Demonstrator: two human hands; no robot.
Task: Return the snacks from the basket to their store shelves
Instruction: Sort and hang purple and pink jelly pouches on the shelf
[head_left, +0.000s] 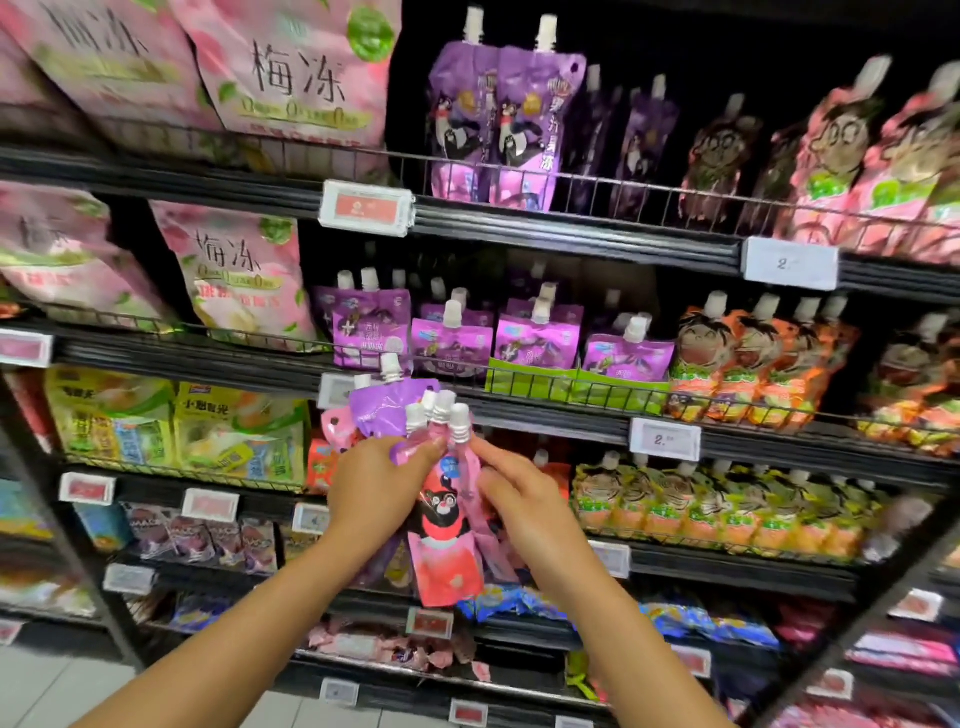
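- Head view: the left hand (376, 480) grips a bunch of pouches (447, 525) by their necks, fingers curled tight around them, held up in front of the shelves.
- The right hand (519, 501) pinches the neck of one pink pouch just under its white cap (460, 415).
- A purple pouch (387, 410) sticks up at the back of the bunch.
- I think the job now is to pull one pouch free. It is best to slide it out slowly, with the other hand squeezing the rest, so none drop.
- Just behind, the purple row (519, 343) on the middle shelf (545, 410) looks like it matches the purple one.
- Farther up, pink pouches (852, 156) sit at the top right, but they are too blurry to tell if they match.
- No basket shows here.
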